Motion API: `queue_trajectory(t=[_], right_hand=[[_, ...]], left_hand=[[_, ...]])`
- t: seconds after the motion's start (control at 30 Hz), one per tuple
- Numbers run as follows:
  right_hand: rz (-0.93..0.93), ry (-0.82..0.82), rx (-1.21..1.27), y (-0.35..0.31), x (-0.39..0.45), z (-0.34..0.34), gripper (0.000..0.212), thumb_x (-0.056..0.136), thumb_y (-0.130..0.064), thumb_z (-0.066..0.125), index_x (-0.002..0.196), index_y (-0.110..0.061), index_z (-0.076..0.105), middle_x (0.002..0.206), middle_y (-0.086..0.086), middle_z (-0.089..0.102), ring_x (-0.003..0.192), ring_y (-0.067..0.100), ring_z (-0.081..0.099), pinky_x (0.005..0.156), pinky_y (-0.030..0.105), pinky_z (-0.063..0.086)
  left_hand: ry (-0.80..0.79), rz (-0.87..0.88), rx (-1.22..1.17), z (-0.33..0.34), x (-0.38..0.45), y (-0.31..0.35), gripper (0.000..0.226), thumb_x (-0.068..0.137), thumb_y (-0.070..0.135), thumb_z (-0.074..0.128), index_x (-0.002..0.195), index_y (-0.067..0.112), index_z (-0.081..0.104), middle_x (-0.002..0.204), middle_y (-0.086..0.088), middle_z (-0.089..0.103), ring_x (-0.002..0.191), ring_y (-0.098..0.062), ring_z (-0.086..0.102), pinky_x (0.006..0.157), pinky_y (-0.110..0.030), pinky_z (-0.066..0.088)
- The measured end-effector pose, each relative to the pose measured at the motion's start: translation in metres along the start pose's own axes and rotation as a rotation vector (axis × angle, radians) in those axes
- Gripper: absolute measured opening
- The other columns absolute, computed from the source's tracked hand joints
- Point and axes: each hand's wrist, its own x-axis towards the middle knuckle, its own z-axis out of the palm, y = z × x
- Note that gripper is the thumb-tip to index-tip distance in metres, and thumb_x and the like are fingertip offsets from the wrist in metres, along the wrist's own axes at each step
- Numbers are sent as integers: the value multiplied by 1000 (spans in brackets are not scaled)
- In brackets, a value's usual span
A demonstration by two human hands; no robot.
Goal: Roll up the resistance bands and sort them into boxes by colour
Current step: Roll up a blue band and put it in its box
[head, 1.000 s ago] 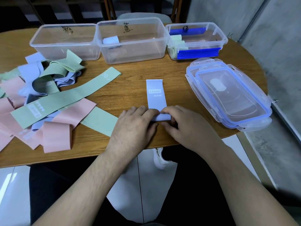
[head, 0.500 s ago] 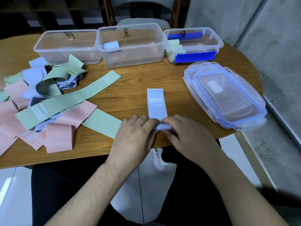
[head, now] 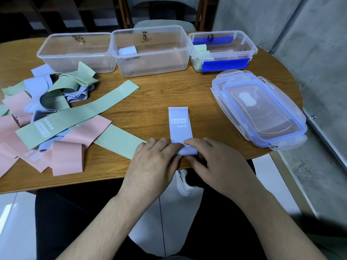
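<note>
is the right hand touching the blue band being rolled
Touching. The head view shows the right hand with its fingers curled over the rolled end of the blue band on the table.

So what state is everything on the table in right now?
Blue band: partly rolled at its near end, the rest flat.
Left hand: grips the roll.
Right hand: grips the roll.
Left box: open, nothing seen inside.
Middle box: open, one rolled blue band inside.
Right box: open, green rolls inside.
Lids: off, stacked.
Pile of bands: unrolled, tangled.
</note>
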Motion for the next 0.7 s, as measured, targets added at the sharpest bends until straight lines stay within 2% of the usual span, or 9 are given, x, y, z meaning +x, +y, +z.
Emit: queue_trajectory(t=[0.17,0.33,0.43,0.7], right_hand=[[1,6,-16,-1,1,1,25,91,-29,64,115,-33,60,85,-11,55,75,12,56,54,28,46],[42,-4,30,0,6,0,21,94,-29,60,114,-34,61,82,-16,45,77,11,55,60,26,41],[48,-40,59,1,10,-1,22,96,-32,56,118,-35,60,84,-16,47,82,11,55,66,28,44],[30,-43,42,1,11,-3,30,94,-33,57,124,-36,57,89,-12,55,83,13,56,66,32,47]], left_hand=[[-3,-64,-50,1,2,-2,30,93,43,47,112,31,67,91,13,62,80,-17,53,68,-31,31],[-13,-104,-60,-2,1,0,30,92,42,48,117,34,62,94,16,61,85,-15,53,72,-33,31],[-27,-109,-62,-4,1,0,29,90,40,50,115,34,62,95,16,62,86,-15,53,72,-33,30],[-37,-107,-49,-2,8,-1,26,90,34,47,111,32,63,91,14,62,82,-19,54,68,-34,28]])
